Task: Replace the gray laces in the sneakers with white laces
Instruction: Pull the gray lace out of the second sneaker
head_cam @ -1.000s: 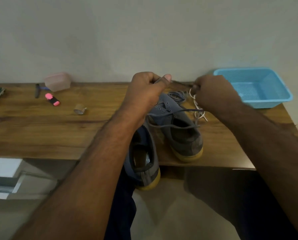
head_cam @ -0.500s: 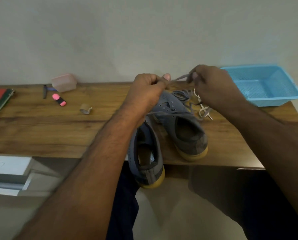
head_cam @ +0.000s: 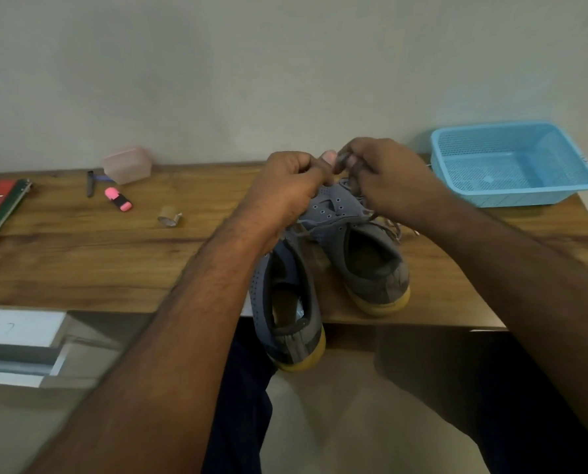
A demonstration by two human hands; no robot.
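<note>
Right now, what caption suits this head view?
Both hands, left and right, pinch a gray lace above two gray sneakers on a wooden desk.

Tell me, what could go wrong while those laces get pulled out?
The left shoe hangs its heel past the table edge, so a tug might tip it off. Both hands, left hand and right hand, pinch the gray lace close together above the right shoe, so it could knot. Loose laces beside that shoe might tangle.

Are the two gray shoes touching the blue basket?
Apart. The head view shows bare wooden table between the right sneaker and the blue basket; the left sneaker sits even farther away, at the table's near edge.
</note>
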